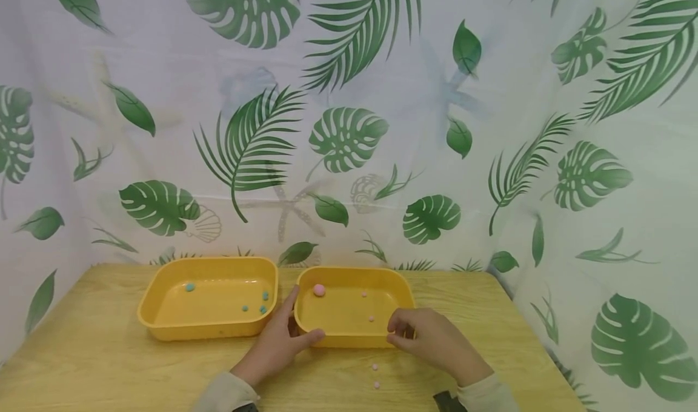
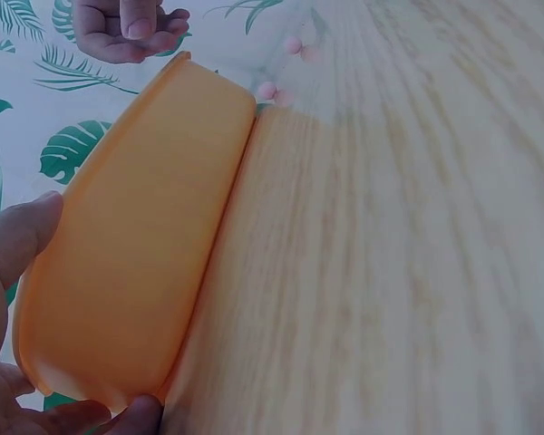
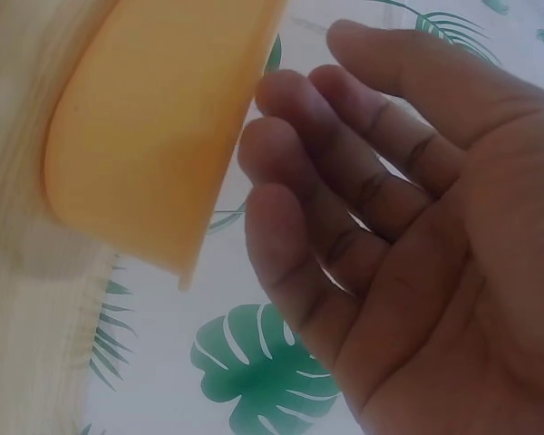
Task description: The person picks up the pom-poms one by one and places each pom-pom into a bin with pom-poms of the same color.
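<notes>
My left hand [image 1: 279, 338] grips the left end of the right-hand yellow tray [image 1: 349, 341], thumb at the front rim and fingers along the side. In the left wrist view, that thumb and fingertips bracket the tray's wall [image 2: 145, 245]. Over the tray's front right corner is my right hand [image 1: 431, 338], its fingers loosely bent. Nothing shows between thumb and fingers of this hand [image 3: 390, 199] in the right wrist view. Inside the tray lie a larger pink ball [image 1: 319, 290] and small pink balls [image 1: 371, 318]. Two more small pink balls [image 1: 375, 367] lie on the table before it.
Left of the gripped tray stands a second yellow tray [image 1: 188, 332], holding several teal pieces [image 1: 189, 287] of different sizes. Both trays stand on a wood-grain table [image 1: 93, 351]. A white cloth with green leaves [image 1: 349, 230] hangs behind and along the sides.
</notes>
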`<state>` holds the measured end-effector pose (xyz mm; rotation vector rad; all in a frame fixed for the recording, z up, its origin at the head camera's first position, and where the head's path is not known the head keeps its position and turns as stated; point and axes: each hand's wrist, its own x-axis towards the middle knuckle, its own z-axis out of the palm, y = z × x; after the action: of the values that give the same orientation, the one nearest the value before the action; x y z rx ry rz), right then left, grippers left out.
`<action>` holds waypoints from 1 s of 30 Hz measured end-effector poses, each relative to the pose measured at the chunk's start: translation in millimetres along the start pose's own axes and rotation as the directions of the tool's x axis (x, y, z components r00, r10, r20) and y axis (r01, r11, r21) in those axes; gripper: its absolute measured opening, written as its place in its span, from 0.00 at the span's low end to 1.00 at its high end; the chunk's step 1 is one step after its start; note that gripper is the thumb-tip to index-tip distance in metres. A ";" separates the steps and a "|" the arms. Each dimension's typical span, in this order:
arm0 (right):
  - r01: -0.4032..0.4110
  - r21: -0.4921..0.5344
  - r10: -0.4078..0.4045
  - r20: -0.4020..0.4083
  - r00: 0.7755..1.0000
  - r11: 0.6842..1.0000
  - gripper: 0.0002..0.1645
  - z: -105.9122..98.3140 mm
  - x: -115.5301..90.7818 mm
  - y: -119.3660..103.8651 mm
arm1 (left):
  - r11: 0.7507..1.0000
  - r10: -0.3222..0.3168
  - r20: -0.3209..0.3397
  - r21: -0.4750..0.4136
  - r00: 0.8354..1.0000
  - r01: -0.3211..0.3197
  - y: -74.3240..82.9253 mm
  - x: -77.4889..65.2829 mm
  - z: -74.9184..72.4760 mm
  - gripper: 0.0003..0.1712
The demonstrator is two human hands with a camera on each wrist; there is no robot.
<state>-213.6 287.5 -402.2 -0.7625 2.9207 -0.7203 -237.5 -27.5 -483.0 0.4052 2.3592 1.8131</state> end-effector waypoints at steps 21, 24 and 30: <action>0.033 0.007 -0.033 0.124 0.992 0.999 0.04 13.4 3.2 0.0 | 0.999 -0.008 -0.014 0.040 1.000 0.008 -1.0 0.9 0.5 0.63; 0.007 -0.010 -0.006 0.150 0.989 1.000 0.03 16.3 2.3 -4.4 | 0.999 -0.005 -0.019 0.033 1.000 0.005 0.3 0.0 0.8 0.63; -0.041 -0.055 0.053 0.230 0.972 0.998 0.02 26.5 2.1 -11.6 | 1.000 0.009 -0.008 0.007 1.000 -0.009 3.8 -1.2 0.8 0.63</action>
<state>-206.2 266.2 -420.5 -0.7246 2.7448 -0.5169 -235.6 -26.3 -479.6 0.4107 2.3739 1.8142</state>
